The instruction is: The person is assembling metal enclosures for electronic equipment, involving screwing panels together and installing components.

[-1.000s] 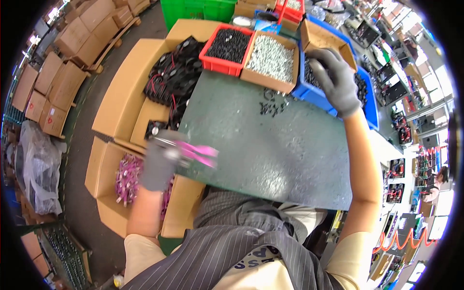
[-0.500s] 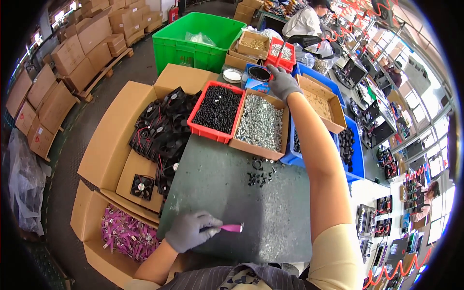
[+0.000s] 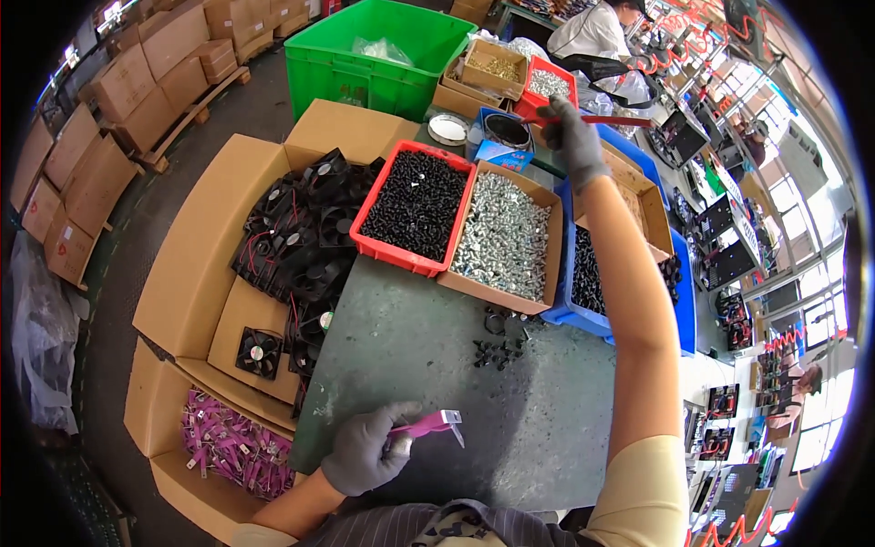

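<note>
My left hand [image 3: 372,448], in a grey glove, pinches a purple strip [image 3: 425,425] with a silver metal end over the near part of the green worktop [image 3: 383,337]. My right hand [image 3: 572,137], also gloved in grey, is stretched far forward and closed around a long red stick-like tool [image 3: 620,120]. It lies nearly level, and its working end is hard to make out. Just left of that hand stands an open round can [image 3: 508,132] with a dark inside, in a blue carton [image 3: 499,159]. A white round lid [image 3: 447,129] lies beside it.
A red tray [image 3: 365,232] holds black screws, and a cardboard tray [image 3: 497,290] holds silver ones. Blue bins [image 3: 576,316] stand to the right. Black fans [image 3: 301,232] and more purple strips [image 3: 239,447] fill cartons at left. A green crate [image 3: 319,82] and a seated person [image 3: 592,35] are farther back.
My right hand has drawn back slightly, and the red tool has swung from upright to nearly level. My left hand has turned the purple strip, tilting its metal end up.
</note>
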The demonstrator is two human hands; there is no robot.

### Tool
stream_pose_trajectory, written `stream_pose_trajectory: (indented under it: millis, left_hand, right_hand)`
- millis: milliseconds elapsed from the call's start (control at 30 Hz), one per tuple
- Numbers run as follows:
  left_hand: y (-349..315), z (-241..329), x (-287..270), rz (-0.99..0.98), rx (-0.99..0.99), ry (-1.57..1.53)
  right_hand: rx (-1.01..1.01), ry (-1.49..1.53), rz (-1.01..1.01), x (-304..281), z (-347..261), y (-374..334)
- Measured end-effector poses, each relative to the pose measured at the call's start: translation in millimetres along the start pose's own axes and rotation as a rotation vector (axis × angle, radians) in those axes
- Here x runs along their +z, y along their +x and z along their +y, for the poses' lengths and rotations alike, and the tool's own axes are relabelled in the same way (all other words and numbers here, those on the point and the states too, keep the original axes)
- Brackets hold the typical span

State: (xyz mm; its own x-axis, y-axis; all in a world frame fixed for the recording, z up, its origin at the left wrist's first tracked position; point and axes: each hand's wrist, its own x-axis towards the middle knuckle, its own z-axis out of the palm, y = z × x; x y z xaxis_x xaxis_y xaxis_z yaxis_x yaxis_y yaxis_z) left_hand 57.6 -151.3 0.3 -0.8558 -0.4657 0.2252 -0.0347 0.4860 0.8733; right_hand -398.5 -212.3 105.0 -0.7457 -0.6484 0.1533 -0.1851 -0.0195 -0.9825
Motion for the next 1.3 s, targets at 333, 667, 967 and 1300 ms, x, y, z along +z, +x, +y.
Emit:
stream_pose_trajectory:
  millis: [333,667,967,1300]
  left_hand:
    - [3.7,-3.1,-1.3,-0.046,0.004,-0.008]
    - [-18.4,-9.0,-5.1,0.108,-0.283,-0.341]
    - [8.9,34.2,1.6,-0.137,-0.26,-0.753]
    - [-12.3,58.1,33.3,-0.153,-0.12,-0.686]
  right_hand:
    - [0.345,0.43,0.074,17.7,23.4,-3.5]
    - [0.184,0.702,-0.229,-11.3,-28.4,-178.3]
    - [-0.168,0.427,-0.306,-50.9,-75.6,-370.7]
    - [-0.091,0.436,-0.227,-65.6,-70.5,-443.0]
